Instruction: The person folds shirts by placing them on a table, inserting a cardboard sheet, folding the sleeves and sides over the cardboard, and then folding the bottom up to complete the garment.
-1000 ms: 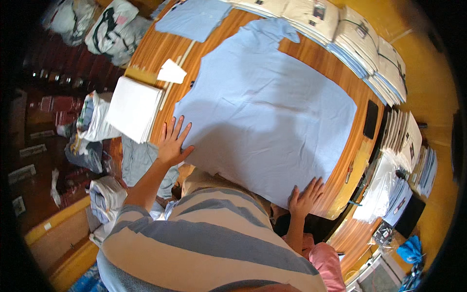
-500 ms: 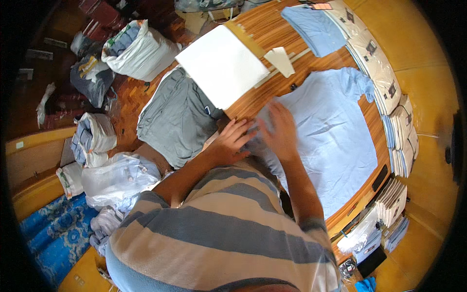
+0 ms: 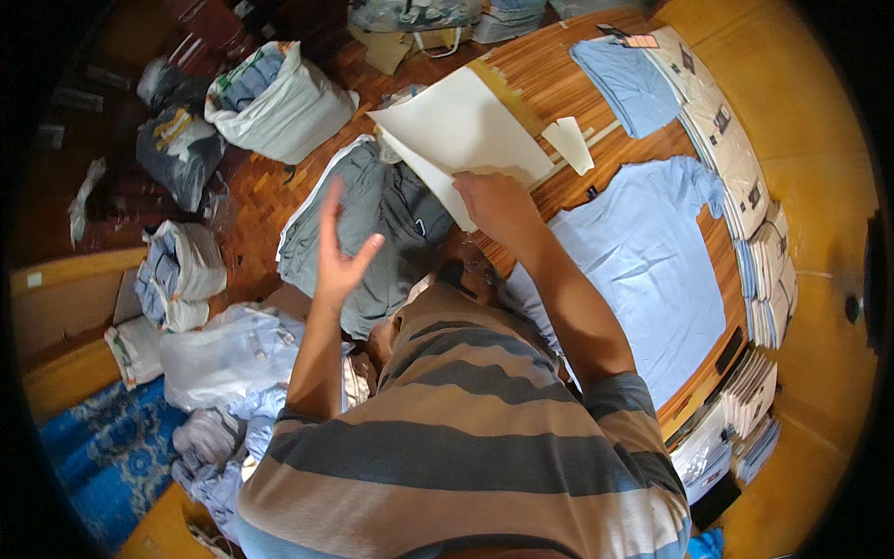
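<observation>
My right hand (image 3: 498,203) pinches the near edge of a large white sheet of paper or card (image 3: 466,121) and lifts it, so that this side curls up off the table. My left hand (image 3: 343,250) is raised with thumb and fingers apart, holding nothing, above dark grey folded garments (image 3: 372,224). A light blue short-sleeved shirt (image 3: 643,270) is spread on the wooden table to the right, under and beside my right forearm. A small cream card piece (image 3: 569,145) lies beyond the sheet.
Packed beige and blue garments (image 3: 722,126) line the table's right edge, near a folded blue garment (image 3: 626,86). White sacks of clothes (image 3: 284,107) and a clear plastic bag (image 3: 228,354) stand on the left floor. More folded packs (image 3: 745,384) sit at lower right.
My right hand has moved from the shirt's near edge to the white sheet and raised its edge. My left hand has shifted left and up, away from the right one.
</observation>
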Demonstrator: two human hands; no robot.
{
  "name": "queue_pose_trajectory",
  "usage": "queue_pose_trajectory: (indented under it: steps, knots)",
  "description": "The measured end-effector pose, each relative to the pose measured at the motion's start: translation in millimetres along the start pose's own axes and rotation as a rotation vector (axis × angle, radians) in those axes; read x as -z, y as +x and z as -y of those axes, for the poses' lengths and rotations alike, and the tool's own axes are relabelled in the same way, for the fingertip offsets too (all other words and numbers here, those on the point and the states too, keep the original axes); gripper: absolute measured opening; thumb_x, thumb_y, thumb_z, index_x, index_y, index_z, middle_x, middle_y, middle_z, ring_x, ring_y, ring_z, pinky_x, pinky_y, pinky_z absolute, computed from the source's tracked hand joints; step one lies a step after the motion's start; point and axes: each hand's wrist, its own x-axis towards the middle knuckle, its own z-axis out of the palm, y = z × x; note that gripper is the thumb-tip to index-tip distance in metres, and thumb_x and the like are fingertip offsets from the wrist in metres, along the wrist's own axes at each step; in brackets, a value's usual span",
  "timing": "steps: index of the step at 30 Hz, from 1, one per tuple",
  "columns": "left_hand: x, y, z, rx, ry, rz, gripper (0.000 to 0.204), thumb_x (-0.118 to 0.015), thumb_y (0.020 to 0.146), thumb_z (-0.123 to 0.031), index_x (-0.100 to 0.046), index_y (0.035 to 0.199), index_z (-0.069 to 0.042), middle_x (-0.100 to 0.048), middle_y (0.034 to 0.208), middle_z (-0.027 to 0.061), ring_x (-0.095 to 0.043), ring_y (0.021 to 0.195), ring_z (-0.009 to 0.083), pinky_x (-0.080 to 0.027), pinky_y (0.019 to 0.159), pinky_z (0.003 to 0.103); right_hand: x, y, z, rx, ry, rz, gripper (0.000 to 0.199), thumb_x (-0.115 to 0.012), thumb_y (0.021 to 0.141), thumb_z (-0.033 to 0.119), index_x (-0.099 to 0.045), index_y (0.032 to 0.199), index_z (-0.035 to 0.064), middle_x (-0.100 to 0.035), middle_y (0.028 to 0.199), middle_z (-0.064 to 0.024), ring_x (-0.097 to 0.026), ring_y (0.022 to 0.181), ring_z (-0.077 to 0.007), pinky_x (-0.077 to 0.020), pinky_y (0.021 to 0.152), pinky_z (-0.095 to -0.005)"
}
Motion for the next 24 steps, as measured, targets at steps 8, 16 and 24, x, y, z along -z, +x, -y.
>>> queue_pose_trajectory:
  steps: [8, 16, 24]
  knots:
    - [-106, 56, -77, 0.175, -0.333, 0.765, 0.034, -0.079, 0.096, -0.01, -0.072, 0.127, 0.0, -0.078, 0.108, 0.0069, -0.072, 0.097, 0.0148, -0.058, 0.087, 0.032, 94, -248, -52, -0.209, 0.615, -0.94, 0.028, -0.077, 0.093, -0.001, -0.073, 0.12, 0.0026, -0.077, 0.124, -0.0127, -0.075, 0.106, -0.0191, -0.0607, 0.086, -0.0327]
    - [-395, -26, -146, -0.383, -0.057, 0.931, 0.056, -0.069, 0.102, -0.039, -0.06, 0.146, -0.006, -0.067, 0.136, 0.0196, -0.064, 0.125, 0.0352, -0.048, 0.108, 0.046, -98, -542, -152, -1.039, 1.227, -1.219, 0.047, -0.08, 0.097, 0.015, -0.063, 0.137, -0.0037, -0.074, 0.124, -0.0088, -0.067, 0.112, -0.0174, -0.0504, 0.103, -0.0343]
    - [-384, 83, -32, -0.7, 0.832, 0.878, 0.073, -0.057, 0.103, -0.055, -0.038, 0.166, -0.022, -0.026, 0.176, 0.0073, -0.019, 0.162, 0.0399, -0.016, 0.129, 0.062, -196, -665, -172, -1.285, 1.602, -1.318, 0.06, -0.072, 0.102, 0.014, -0.048, 0.157, 0.0075, -0.063, 0.146, -0.0082, -0.061, 0.129, -0.0208, -0.0488, 0.108, -0.0363]
